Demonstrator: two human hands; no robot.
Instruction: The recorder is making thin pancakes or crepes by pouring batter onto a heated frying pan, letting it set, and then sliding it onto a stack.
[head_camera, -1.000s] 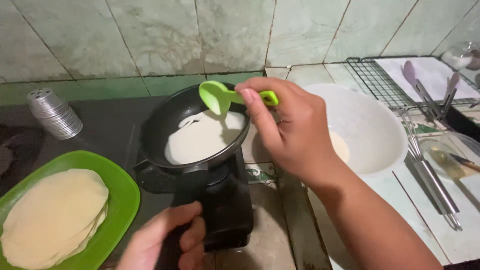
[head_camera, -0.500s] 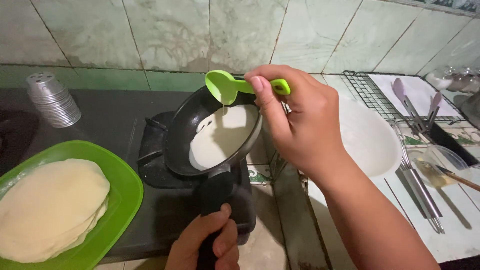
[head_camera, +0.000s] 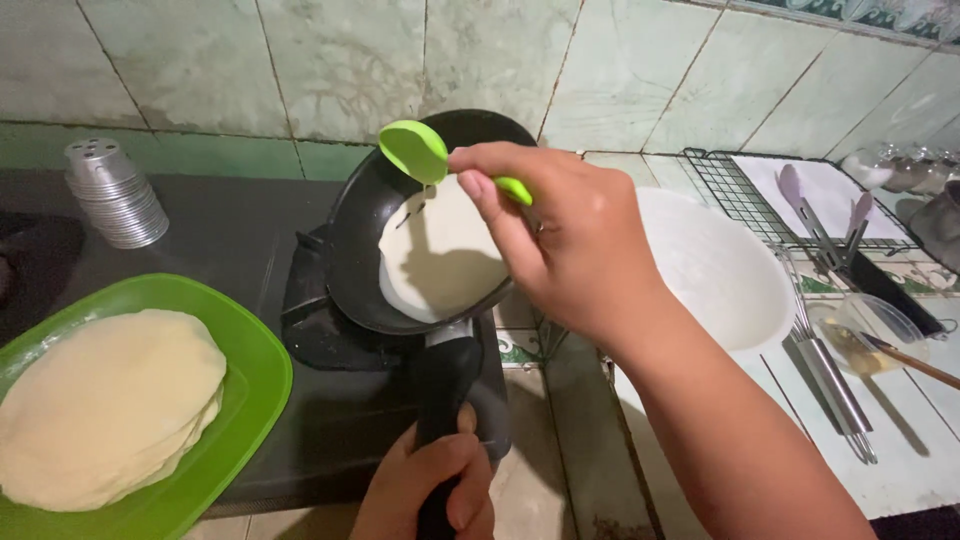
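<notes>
A: What does the left hand (head_camera: 430, 490) hold?

B: It is closed around the black handle of the frying pan (head_camera: 360, 250), at the bottom edge of the view. The pan is tilted, its far rim raised toward the tiled wall, above the black stove (head_camera: 330, 400).

A: And the right hand (head_camera: 570, 240)?

B: Its fingers pinch the handle of a green ladle (head_camera: 415, 150), whose bowl sits over the far rim of the pan. The hand reaches in from the right, across the pan.

A: What lies in the pan?

B: A thin layer of pale batter (head_camera: 440, 255) covers the lower, nearer part of the pan floor; the upper left part is bare and dark.

A: What surrounds the work?

B: A green plate (head_camera: 240, 350) at the left carries a stack of pale flat rounds (head_camera: 105, 405). A ribbed metal shaker (head_camera: 112, 192) stands behind it. To the right of the pan is a white bowl (head_camera: 740, 300), then metal tongs (head_camera: 830, 370) and a wire rack (head_camera: 740, 190).
</notes>
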